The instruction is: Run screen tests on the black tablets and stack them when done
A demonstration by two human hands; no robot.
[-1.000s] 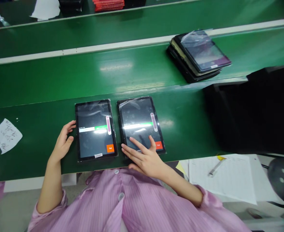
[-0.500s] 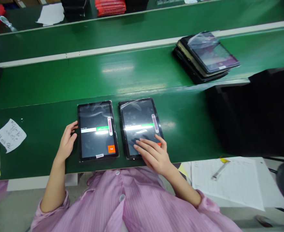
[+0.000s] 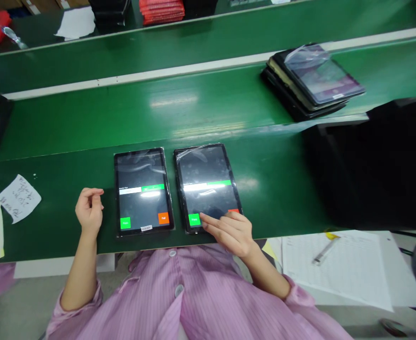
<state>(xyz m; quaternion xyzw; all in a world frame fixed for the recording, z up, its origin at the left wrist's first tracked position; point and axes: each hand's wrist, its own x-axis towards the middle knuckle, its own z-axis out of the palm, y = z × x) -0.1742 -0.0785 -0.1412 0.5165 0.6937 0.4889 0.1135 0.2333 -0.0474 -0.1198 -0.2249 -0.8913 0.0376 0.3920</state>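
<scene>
Two black tablets lie side by side on the green bench, screens up under clear film. The left tablet [image 3: 142, 172] shows a green button at its lower left and an orange "Fail" button at its lower right. Beside that tablet, apart from its left edge, my left hand [image 3: 89, 211] is loosely curled with nothing visible in it. My right hand [image 3: 231, 232] rests over the lower part of the right tablet [image 3: 204, 163], fingers stretched out. Its index fingertip is at the edge of the green button; whether it touches the glass I cannot tell. The hand partly covers the orange button.
A stack of tablets [image 3: 321, 78] with loose film sits at the back right. A large black object [image 3: 378, 165] occupies the right side. Handwritten paper [image 3: 18, 198] lies at the left. Printed sheets [image 3: 357, 264] with a pen are below the bench's right edge. Red packets [image 3: 161, 12] are on the upper shelf.
My left hand has drawn away from the left tablet and curled. My right hand has shifted slightly right and down. Green buttons now show on both tablets, and the pink vertical sliders are gone.
</scene>
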